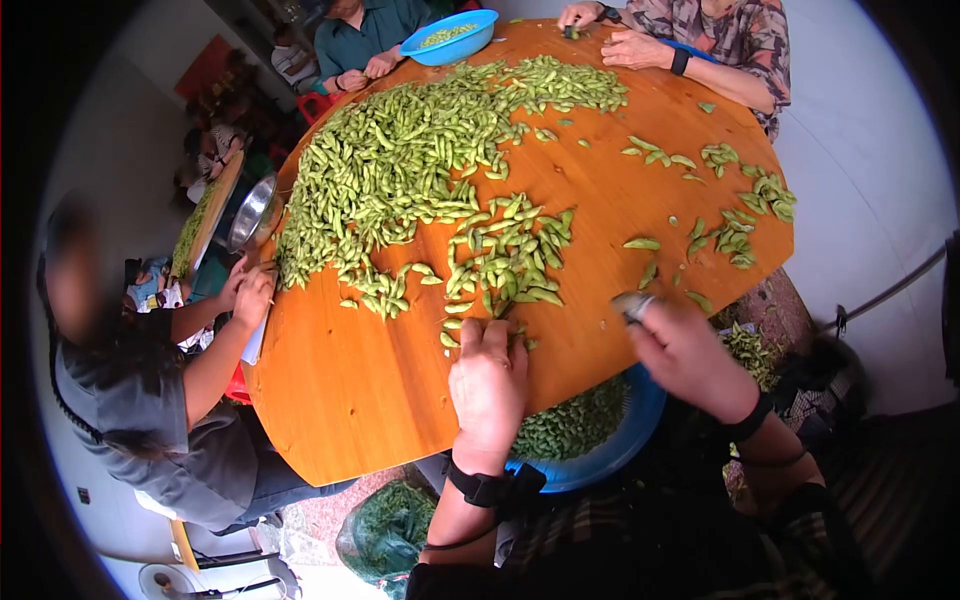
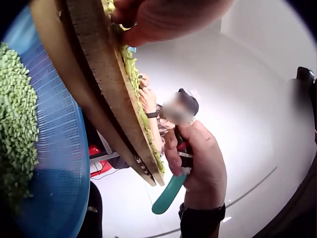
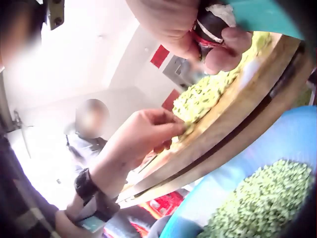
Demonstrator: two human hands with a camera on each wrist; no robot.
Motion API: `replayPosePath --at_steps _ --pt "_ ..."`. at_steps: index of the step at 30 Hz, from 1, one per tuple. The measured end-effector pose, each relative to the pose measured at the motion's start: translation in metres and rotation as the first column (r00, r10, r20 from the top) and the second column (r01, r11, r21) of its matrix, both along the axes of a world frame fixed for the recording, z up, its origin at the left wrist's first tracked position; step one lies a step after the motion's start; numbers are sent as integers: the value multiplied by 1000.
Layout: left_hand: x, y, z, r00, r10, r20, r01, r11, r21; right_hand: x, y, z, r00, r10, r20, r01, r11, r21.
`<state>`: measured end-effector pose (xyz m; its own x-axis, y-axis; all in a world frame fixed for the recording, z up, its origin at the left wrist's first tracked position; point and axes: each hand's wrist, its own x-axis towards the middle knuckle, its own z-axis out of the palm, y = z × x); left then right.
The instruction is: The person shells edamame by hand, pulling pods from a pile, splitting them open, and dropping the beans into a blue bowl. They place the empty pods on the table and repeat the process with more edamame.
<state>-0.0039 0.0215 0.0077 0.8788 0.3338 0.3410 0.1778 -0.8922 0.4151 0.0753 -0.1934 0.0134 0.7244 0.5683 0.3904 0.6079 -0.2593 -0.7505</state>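
Left wrist is carrying a broad black strap (image 3: 85,184) and a boxy black device (image 3: 101,210), one rectangular face showing pale. Farther up, a thin dark cord (image 1: 460,541) is circling the forearm. Right wrist is wearing a wide black band (image 1: 750,419), another thin cord lying beyond. Dark sleeve (image 1: 810,515) is showing faint paler checks.

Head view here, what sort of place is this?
Probably an informal indoor workroom where beans are shelled by hand: people gather round a wooden table spread with green pods, and a blue basket of shelled beans sits below its edge.
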Motion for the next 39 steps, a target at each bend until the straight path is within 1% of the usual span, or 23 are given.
replayPosePath --at_steps 1,2,3,4,5,6,7,8,9,10,11,12,14,15,18,20,24,26,27,29,30,32,39 --pt "-3 0 1 999 21 35 -20 999 -30 -5 9 -1 997 57 -45 -59 997 -43" --pt "-7 2 1 997 45 69 -40 997 -60 -11 20 -4 996 66 -63 -68 998 -20" --pt "-13 6 -1 999 28 44 -21 990 -140 -14 30 -7 995 89 -41 -90 996 -2" --pt "-19 6 -2 999 28 41 -22 990 -138 -17 39 -8 993 113 -20 -113 994 16" --pt "-24 6 -1 1000 9 9 -5 908 -418 -20 47 -6 993 115 -22 -114 993 19" --pt "-27 6 1 1000 -16 -15 2 748 -664 -23 53 -3 977 182 -114 -177 983 59" --pt "-30 0 11 997 2 -78 -64 597 -800 -25 56 -1 947 250 -201 -233 967 103" --pt "-31 -3 8 997 1 -79 -64 598 -799 -25 56 1 947 250 -201 -233 967 105" --pt "-32 -4 3 1000 -15 21 26 527 -850 -26 56 3 857 304 -416 -276 953 128" --pt "-34 -4 -3 992 -22 122 119 449 -886 -27 56 6 717 343 -607 -313 936 159" --pt "-36 -1 -11 992 -73 98 121 463 -878 -29 56 8 666 343 -663 -261 939 223" --pt "-36 -2 -11 992 -73 99 122 459 -880 -29 55 8 667 340 -663 -261 940 220" --pt "-37 -6 -10 994 -46 97 108 410 -906 -27 51 6 595 323 -736 -297 939 173" --pt "-37 -7 -12 994 -47 98 108 406 -907 -28 50 7 595 319 -737 -295 940 169" --pt "-39 -9 -17 989 -43 145 148 460 -875 -28 48 9 581 297 -758 -296 944 144" --pt "-41 -10 -19 977 -60 204 210 427 -880 -29 46 8 567 327 -756 -291 938 187" --pt "-42 -12 -17 971 -86 225 241 383 -892 -32 45 6 528 344 -776 -242 937 251" --pt "-43 -12 -19 965 -86 249 264 312 -913 -33 44 4 453 369 -811 -208 929 307" --pt "-43 -12 -19 965 -90 247 262 310 -914 -34 42 4 453 367 -813 -203 930 306" --pt "-43 -10 -19 959 -115 257 280 278 -919 -33 40 4 362 384 -850 -187 923 337" --pt "-43 -10 -19 959 -119 255 279 276 -920 -34 39 4 362 381 -851 -182 924 337" --pt "-43 -10 -21 960 -126 250 273 230 -934 -34 38 5 307 401 -863 -161 916 368" --pt "-42 -9 -23 963 -148 227 255 214 -943 -32 36 2 303 427 -852 -151 904 399"
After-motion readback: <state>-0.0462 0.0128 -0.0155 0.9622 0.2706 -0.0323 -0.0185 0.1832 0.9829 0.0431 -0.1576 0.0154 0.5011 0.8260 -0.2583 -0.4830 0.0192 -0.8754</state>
